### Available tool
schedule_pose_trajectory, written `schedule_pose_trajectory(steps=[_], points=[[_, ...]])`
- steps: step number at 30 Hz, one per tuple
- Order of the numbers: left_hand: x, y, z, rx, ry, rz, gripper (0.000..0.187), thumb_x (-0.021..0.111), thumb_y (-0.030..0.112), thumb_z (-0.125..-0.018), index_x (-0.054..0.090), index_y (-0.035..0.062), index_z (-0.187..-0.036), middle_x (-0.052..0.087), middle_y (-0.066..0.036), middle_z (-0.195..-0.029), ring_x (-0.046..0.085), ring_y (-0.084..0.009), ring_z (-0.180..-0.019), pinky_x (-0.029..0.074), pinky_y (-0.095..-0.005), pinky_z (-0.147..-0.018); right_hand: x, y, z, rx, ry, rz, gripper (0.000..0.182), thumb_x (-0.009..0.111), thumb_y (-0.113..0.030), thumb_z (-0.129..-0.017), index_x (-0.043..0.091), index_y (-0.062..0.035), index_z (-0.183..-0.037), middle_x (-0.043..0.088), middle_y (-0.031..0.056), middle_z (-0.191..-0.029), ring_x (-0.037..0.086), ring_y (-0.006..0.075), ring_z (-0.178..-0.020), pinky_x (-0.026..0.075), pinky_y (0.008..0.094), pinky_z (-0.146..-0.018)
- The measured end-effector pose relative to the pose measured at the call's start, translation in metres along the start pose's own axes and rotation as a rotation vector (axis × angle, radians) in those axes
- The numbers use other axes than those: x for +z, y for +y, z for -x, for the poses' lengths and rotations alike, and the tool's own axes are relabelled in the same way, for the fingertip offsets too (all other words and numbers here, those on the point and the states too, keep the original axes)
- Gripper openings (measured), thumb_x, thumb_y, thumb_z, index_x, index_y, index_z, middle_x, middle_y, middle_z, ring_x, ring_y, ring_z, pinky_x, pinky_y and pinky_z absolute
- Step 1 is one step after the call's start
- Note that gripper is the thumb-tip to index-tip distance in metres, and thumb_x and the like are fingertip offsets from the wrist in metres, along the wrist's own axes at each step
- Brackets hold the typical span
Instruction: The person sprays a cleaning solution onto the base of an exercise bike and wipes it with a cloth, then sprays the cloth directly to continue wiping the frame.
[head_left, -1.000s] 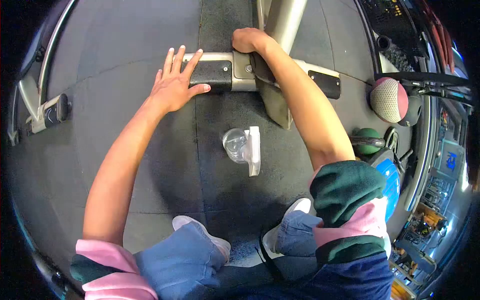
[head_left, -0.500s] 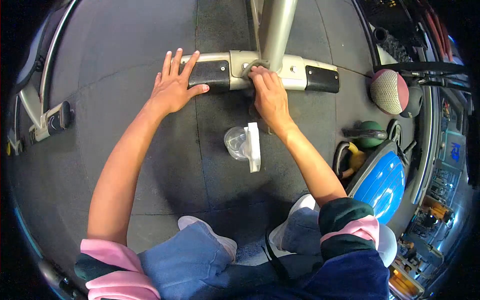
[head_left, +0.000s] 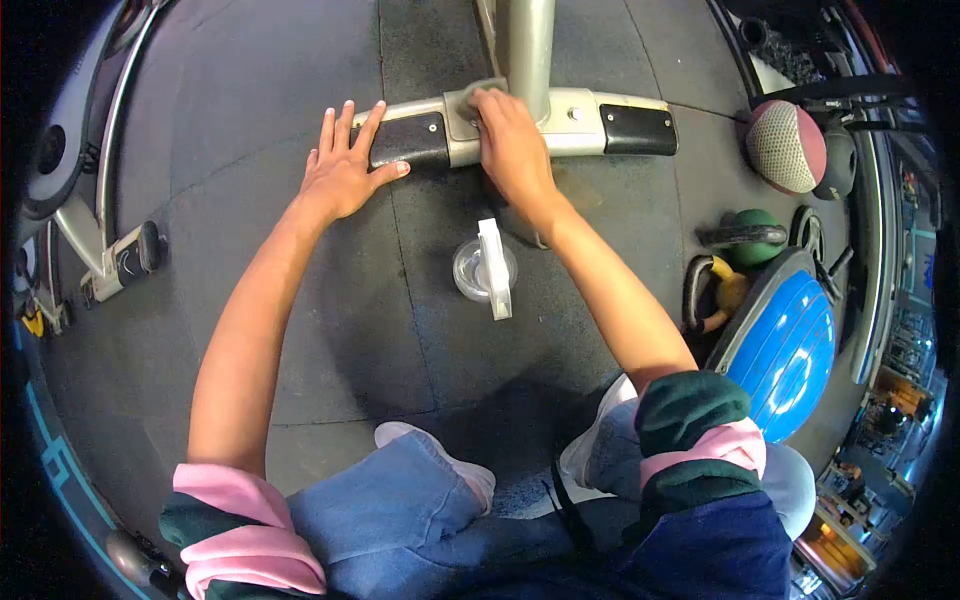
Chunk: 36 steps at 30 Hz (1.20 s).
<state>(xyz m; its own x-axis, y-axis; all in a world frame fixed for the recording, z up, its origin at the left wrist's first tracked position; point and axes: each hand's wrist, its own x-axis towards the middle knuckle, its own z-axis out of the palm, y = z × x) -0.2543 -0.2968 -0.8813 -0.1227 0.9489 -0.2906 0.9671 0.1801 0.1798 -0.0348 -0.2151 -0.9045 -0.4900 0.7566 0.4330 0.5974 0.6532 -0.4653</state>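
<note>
Palm down, my left hand (head_left: 342,182) spreads at the left end of the metal base (head_left: 578,142); well apart, my right hand (head_left: 516,145) clasps a grey cloth (head_left: 468,99) against the base, beyond a clear bottle (head_left: 494,272).

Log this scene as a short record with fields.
Surface: dark floor
Left grip: open, fingers spread, at the left end of the metal base bar
Right grip: holding a grey cloth against the bar, beside the upright post
Between the forearms: clear bottle with a white head, on the floor
Far right: blue dome, pink-and-grey ball
</note>
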Motion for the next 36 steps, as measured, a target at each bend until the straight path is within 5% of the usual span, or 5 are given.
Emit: schedule_pose_trajectory(steps=[5, 19, 21, 31, 36], points=[[0.002, -0.001, -0.001, -0.001, -0.003, -0.017, 0.088, 0.053, 0.068, -0.083, 0.010, 0.0344, -0.152, 0.005, -0.014, -0.159, 0.000, -0.0350, -0.146, 0.019, -0.0572, -0.113, -0.017, 0.005, 0.062, -0.266, -0.112, -0.035, 0.045, 0.053, 0.009, -0.073, 0.055, -0.0008, -0.117, 0.054, 0.0140, -0.129, 0.047, 0.0322, -0.126, 0.038, 0.0419, -0.108], [0.005, -0.006, -0.005, 0.021, 0.001, -0.003, 0.090, 0.052, 0.071, -0.081, 0.009, 0.0351, -0.152, 0.003, -0.013, -0.159, -0.002, -0.0333, -0.147, 0.021, -0.0597, -0.112, 0.015, -0.016, -0.029, -0.043, -0.327, -0.048, 0.039, 0.056, 0.005, -0.075, 0.059, -0.0034, -0.113, 0.057, 0.0154, -0.125, 0.050, 0.0313, -0.123, 0.043, 0.0404, -0.102], [0.006, -0.006, -0.005, 0.032, 0.023, -0.002, 0.091, 0.052, 0.071, -0.081, 0.009, 0.0346, -0.152, 0.003, -0.013, -0.159, -0.001, -0.0336, -0.147, 0.020, -0.0583, -0.113, 0.015, -0.006, 0.007, -0.288, -0.022, -0.062, 0.042, 0.057, 0.005, -0.073, 0.059, -0.0045, -0.114, 0.058, 0.0129, -0.125, 0.050, 0.0291, -0.125, 0.042, 0.0384, -0.105], [0.004, -0.005, -0.003, 0.019, 0.041, -0.008, 0.091, 0.055, 0.070, -0.080, 0.010, 0.0354, -0.152, 0.006, -0.014, -0.159, 0.000, -0.0335, -0.147, 0.020, -0.0530, -0.115, -0.035, 0.026, 0.049, -0.229, -0.082, -0.054, 0.048, 0.052, 0.013, -0.068, 0.060, -0.0040, -0.113, 0.059, 0.0100, -0.125, 0.050, 0.0280, -0.126, 0.041, 0.0377, -0.107], [0.001, -0.024, -0.004, 0.137, 0.060, 0.330, 0.098, 0.063, 0.058, -0.082, 0.007, 0.0223, -0.154, 0.004, -0.016, -0.159, -0.002, -0.0329, -0.147, 0.010, -0.0481, -0.117, 0.001, -0.007, 0.008, -0.590, -0.284, -0.172, 0.052, 0.057, 0.008, -0.070, 0.056, -0.0063, -0.120, 0.058, 0.0093, -0.128, 0.051, 0.0292, -0.125, 0.041, 0.0389, -0.107]])
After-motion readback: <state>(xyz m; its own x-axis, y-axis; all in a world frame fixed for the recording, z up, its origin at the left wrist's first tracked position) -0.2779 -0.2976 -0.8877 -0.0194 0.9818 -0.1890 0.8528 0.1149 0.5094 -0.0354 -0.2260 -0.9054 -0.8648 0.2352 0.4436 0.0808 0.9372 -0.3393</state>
